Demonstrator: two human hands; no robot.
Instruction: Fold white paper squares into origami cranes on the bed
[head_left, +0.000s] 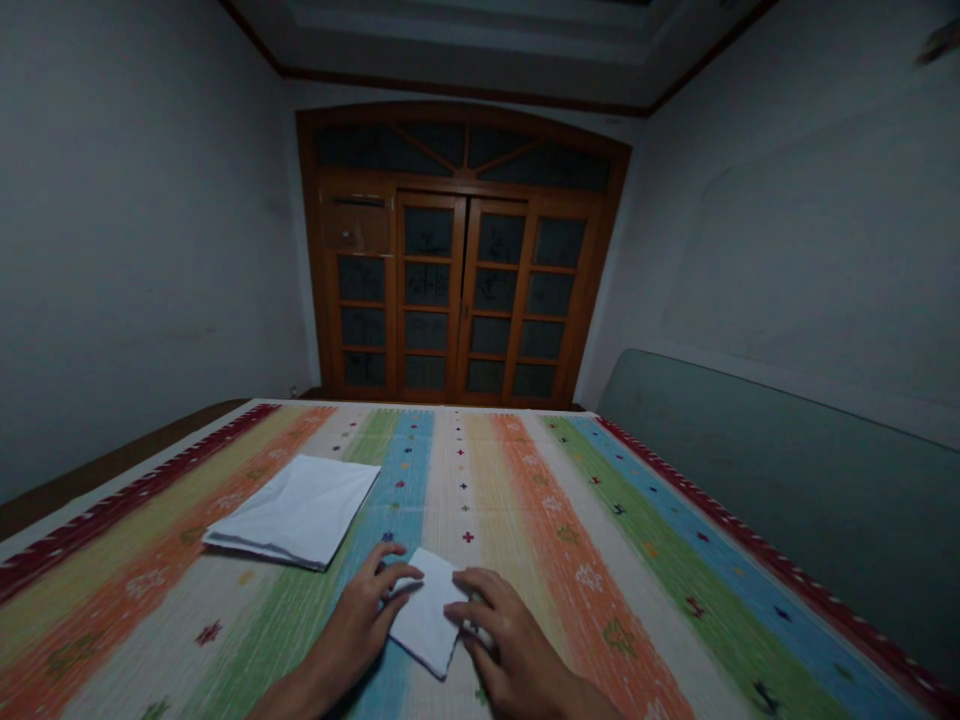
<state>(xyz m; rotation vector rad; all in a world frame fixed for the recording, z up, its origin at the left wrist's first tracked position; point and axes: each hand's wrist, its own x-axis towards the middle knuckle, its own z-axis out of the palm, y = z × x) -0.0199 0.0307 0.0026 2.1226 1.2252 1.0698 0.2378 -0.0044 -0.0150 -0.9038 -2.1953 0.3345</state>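
A small folded white paper (424, 615) lies flat on the woven cloth, just in front of the person and about midway between the two hands. Its long axis runs roughly away from the person, tipped slightly, with a sharp corner pointing back toward the body and a blunter end pointing toward the far doors. The left hand (349, 622) lies to the paper's left, with its fingers curled over and touching the upper left edge. The right hand (510, 640) lies to its right, with the fingers on the right edge and partly covering that side. Neither hand is clearly nearer, since both are in contact, and the paper sits between them. The hands are close together with only the paper between, but whether either pinches it or merely presses it down cannot be told from this view. Beneath it, the striped cloth (480, 480) runs in blue, green, orange and pale bands with a red patterned border. Further out to the left lies a larger folded white paper (292, 510), well apart from both hands. Beyond the cloth stand wooden glazed doors (461, 290), and a grey-green padded panel (780, 500) runs along the right side.
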